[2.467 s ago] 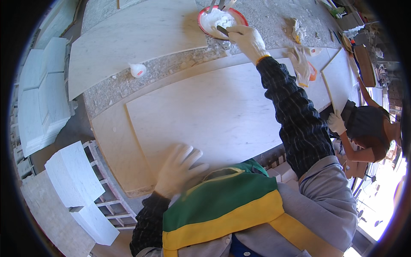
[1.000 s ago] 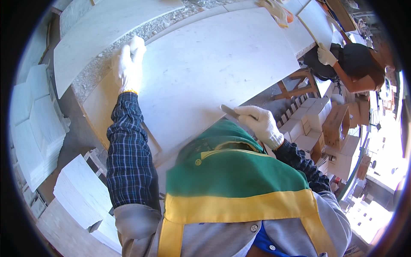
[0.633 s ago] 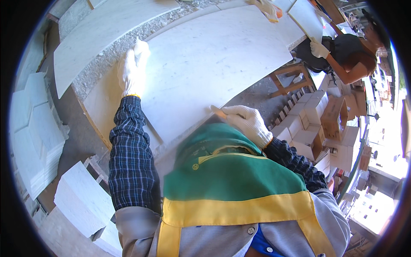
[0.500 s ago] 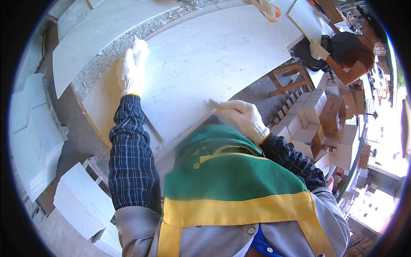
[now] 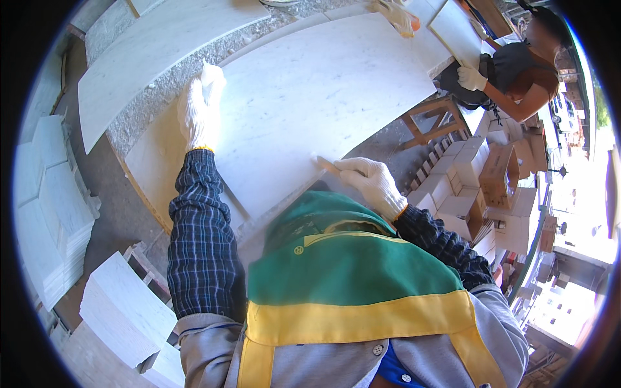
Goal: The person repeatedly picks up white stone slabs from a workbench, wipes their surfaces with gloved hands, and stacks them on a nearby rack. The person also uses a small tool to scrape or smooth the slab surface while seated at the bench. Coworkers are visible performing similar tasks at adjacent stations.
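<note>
A large white marble slab (image 5: pixel 304 97) with faint grey veins lies in front of me. My left hand (image 5: pixel 201 111), in a white knitted glove, is closed at its left edge; the glare hides some of the finger detail. In my right hand (image 5: pixel 375 184), also gloved, is a thin flat scraper (image 5: pixel 328 167), pinched between thumb and fingers. A whitish dab shows at the scraper's tip, which meets the slab near its front edge, close to my green apron (image 5: pixel 349 265).
Another pale slab (image 5: pixel 162 58) lies on the rubble-strewn worktop (image 5: pixel 152 107). Slab stacks (image 5: pixel 55 213) stand on the left. At right are a wooden trestle (image 5: pixel 432 119), cartons (image 5: pixel 499 174) and a gloved co-worker (image 5: pixel 517 74) holding a tile (image 5: pixel 455 32).
The scraper tip and my right hand have shifted slightly left and down by the slab's front edge. My left hand stays at the left edge. The co-worker has moved a little.
</note>
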The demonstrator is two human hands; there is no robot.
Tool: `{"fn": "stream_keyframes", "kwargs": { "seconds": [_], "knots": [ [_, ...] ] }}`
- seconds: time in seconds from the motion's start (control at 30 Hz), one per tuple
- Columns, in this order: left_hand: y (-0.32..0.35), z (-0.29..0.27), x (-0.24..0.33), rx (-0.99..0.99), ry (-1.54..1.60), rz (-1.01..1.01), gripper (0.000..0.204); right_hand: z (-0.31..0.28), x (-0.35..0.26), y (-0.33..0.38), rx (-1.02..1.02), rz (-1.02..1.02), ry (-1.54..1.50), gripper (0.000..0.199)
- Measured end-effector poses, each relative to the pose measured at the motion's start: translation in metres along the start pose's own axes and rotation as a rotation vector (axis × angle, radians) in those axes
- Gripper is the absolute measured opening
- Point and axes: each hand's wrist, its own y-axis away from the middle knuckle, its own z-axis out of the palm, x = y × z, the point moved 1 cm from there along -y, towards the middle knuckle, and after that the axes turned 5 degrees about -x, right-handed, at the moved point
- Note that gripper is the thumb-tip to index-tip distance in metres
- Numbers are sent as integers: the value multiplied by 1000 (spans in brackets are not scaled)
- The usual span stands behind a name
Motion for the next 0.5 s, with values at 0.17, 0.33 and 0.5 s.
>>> {"fn": "stream_keyframes", "kwargs": {
  "seconds": [0.17,0.33,0.5],
  "knots": [
    [-2,4,-4,-3,240,-71,27,-3,-1,0,11,-7,33,30],
    [1,-1,-4,-44,-73,-40,32,-12,-5,-5,-23,-77,19,31],
    [0,-1,2,-16,215,-81,31,-31,-17,-32,1,-79,-118,32]
  ]
}}
